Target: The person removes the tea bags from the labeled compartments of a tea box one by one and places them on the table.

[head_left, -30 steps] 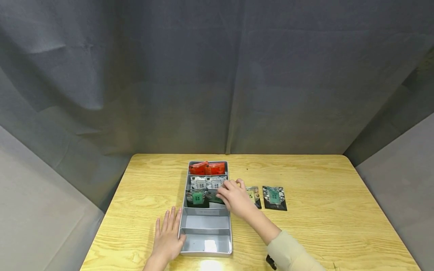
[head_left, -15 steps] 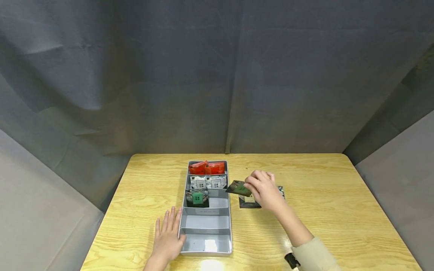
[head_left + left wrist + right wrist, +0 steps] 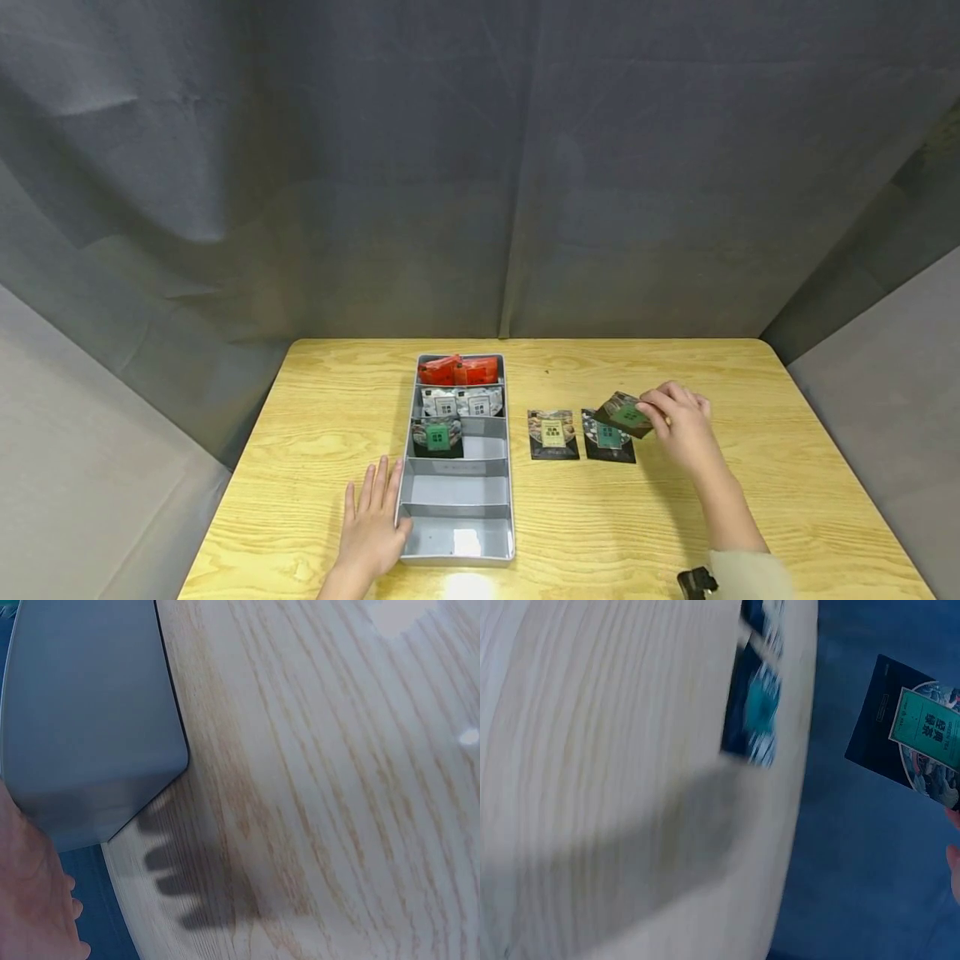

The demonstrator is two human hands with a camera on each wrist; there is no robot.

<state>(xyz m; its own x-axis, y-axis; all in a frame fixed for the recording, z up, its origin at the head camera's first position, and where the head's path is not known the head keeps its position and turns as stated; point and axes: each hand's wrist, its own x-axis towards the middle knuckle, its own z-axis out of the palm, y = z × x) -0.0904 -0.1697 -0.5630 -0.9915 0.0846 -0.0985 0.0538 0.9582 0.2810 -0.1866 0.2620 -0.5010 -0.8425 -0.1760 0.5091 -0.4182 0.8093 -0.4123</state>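
Observation:
My right hand (image 3: 684,425) pinches a dark tea sachet with a green label (image 3: 624,414) by its edge, tilted above the table to the right. In the right wrist view the same sachet (image 3: 877,724) shows its label, with the fingertips at its lower corner. Under it in the head view lies a teal-labelled sachet (image 3: 611,452), partly covered, and left of that a yellow-labelled sachet (image 3: 553,435). My left hand (image 3: 372,529) rests with straight, spread fingers beside the grey compartment tray (image 3: 456,490), thumb at its left rim.
Two red sachets (image 3: 476,371) fill the tray's far compartment, and two white sachets (image 3: 480,403) the one before it. The third holds a green-labelled sachet (image 3: 437,437) on its left side. A grey curtain (image 3: 637,208) hangs behind the wooden table (image 3: 750,467).
My right hand has lifted the green-labelled sachet out of the tray's third compartment and carried it right, past the yellow-labelled sachet. The left hand has stayed in place.

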